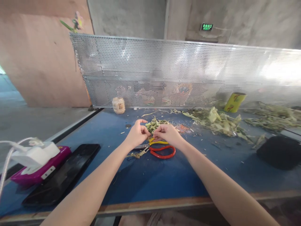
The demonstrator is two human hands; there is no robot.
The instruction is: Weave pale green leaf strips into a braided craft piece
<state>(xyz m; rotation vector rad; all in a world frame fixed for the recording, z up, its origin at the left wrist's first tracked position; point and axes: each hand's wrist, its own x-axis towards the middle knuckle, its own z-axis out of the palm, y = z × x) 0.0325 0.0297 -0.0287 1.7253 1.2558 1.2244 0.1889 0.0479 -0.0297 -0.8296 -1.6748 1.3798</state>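
My left hand (pixel 137 134) and my right hand (pixel 169 134) almost meet over the middle of the blue table. Thumb and fingers of each hand are pinched together; anything between the tips is too small to make out. Beneath them lies a pair of scissors (pixel 162 157) with one red and one yellow handle, its metal blades toward the left. A small pale braided strand (pixel 140 153) lies by the blades. Just beyond my fingers is a pile of cut green-yellow plant strips (pixel 155 123), partly hidden by the right hand.
Dried husk leaves (pixel 217 122) spread at the right, near a yellow-green box (pixel 234 102). A wrapped roll (pixel 118 105) stands before the perforated metal screen (pixel 141 69). On the left are a phone (pixel 63 175) and a purple power strip (pixel 39 171); a black object (pixel 278 152) sits right.
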